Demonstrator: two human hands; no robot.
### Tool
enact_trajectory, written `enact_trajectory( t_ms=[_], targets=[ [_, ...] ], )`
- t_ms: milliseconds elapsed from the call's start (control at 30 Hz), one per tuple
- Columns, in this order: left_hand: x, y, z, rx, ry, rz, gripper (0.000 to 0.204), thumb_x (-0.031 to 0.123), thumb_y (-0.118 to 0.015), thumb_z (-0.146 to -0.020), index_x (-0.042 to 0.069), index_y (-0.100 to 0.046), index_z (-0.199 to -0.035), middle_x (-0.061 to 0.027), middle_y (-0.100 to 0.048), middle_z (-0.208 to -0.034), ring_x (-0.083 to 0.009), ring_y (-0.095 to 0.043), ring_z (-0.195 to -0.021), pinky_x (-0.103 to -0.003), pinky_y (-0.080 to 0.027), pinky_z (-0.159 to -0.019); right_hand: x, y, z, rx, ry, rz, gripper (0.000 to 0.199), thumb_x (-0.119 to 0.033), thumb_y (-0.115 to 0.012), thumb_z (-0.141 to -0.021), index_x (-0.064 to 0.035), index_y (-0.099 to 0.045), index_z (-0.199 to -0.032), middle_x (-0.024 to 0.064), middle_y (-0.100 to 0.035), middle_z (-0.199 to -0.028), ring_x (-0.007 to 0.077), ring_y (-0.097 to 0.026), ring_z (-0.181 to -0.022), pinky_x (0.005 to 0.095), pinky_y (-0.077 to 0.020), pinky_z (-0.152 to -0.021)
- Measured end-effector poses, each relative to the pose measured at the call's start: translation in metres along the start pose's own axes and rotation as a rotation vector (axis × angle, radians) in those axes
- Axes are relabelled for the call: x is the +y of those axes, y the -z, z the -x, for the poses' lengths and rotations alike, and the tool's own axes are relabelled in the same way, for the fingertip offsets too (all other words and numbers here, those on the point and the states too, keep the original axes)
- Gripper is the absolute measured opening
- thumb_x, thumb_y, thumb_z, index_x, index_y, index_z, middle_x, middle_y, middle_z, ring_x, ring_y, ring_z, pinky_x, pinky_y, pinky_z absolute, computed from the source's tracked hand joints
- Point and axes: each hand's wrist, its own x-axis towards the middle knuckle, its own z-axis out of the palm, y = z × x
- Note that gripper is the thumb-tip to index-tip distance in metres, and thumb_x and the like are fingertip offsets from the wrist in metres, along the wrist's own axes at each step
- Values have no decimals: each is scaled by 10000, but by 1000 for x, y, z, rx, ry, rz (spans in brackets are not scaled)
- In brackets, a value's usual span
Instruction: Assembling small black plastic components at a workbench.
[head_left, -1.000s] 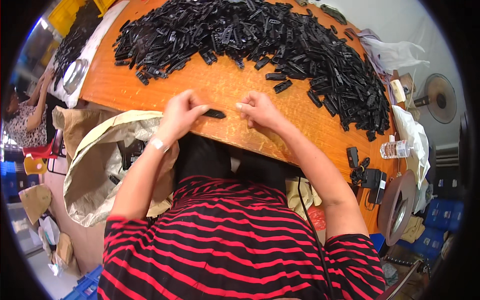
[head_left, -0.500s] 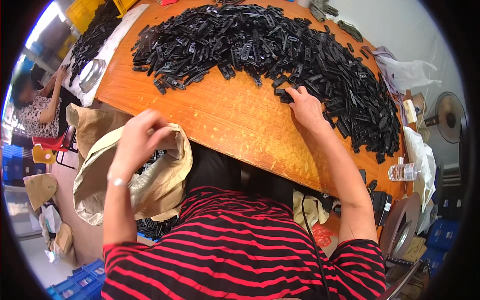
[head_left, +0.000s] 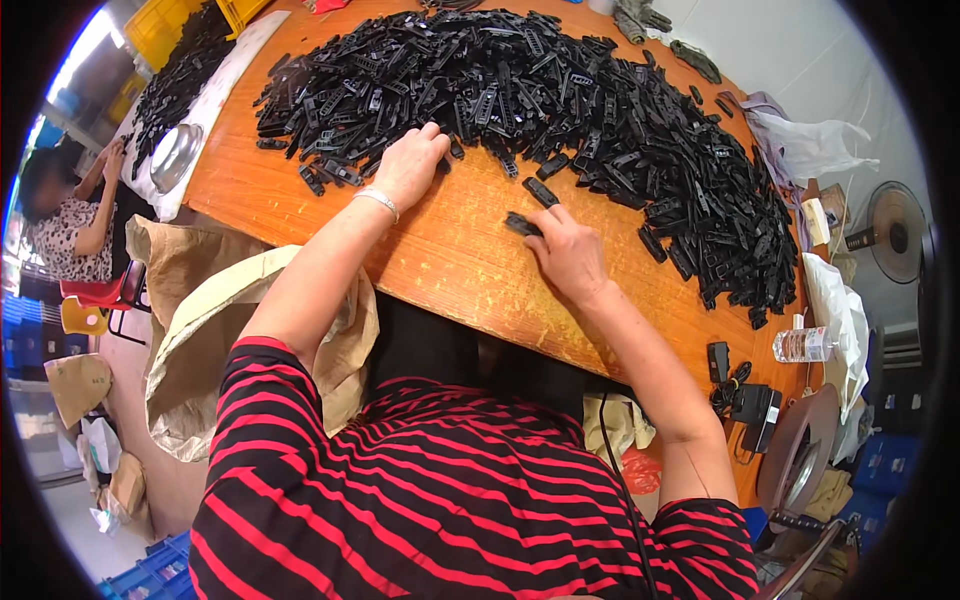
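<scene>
A big heap of small black plastic parts point(head_left: 560, 90) covers the far half of the orange wooden table point(head_left: 450, 260). My left hand point(head_left: 410, 165), a bracelet at its wrist, lies palm down at the heap's near edge with its fingers curled among the parts; whether it grips any is hidden. My right hand point(head_left: 570, 255) sits on bare wood nearer me, its fingertips closed on one black plastic part point(head_left: 522, 222). Another loose part point(head_left: 541, 191) lies just beyond it.
An open brown paper sack point(head_left: 200, 330) hangs at the table's left front edge. A second person point(head_left: 70, 210) sits far left near a metal bowl point(head_left: 175, 155). At the right are a water bottle point(head_left: 805, 345), a black adapter with cables point(head_left: 745, 395), a fan point(head_left: 895, 225) and white bags point(head_left: 810, 150).
My left hand went from the table's front edge to over the sack, then up to the heap. My right hand reached into the heap and has drawn back with one part.
</scene>
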Motion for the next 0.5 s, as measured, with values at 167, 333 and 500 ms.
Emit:
enact_trajectory(
  t_ms=[167,333,500],
  targets=[
    [15,17,15,-95,-6,69,111,98,-675,-761,85,-632,-862,-82,-585,-926,-283,-569,-938,-386,-499,-795,-25,-21,8,-61,68,-5,223,-177,-705,-795,-95,-613,-981,104,-609,-915,332,-637,-746,408,-519,-621],
    [25,23,33,-254,134,449,123,78,-688,-829,42,-623,-927,-66,-631,-756,-193,-563,-620,-315,-464,-597,-35,-14,-2,-16,50,-44,290,-166,-700,-803,-74,-593,-1057,132,-602,-965,355,-632,-789,419,-521,-645],
    [50,41,41,-500,289,1175,143,117,-678,-879,1,-665,-962,12,-626,-788,-53,-524,-681,-236,-451,-610,-33,4,-18,144,139,-135,323,-125,-703,-798,-67,-603,-1099,141,-620,-966,356,-632,-802,400,-524,-665]
  ],
)
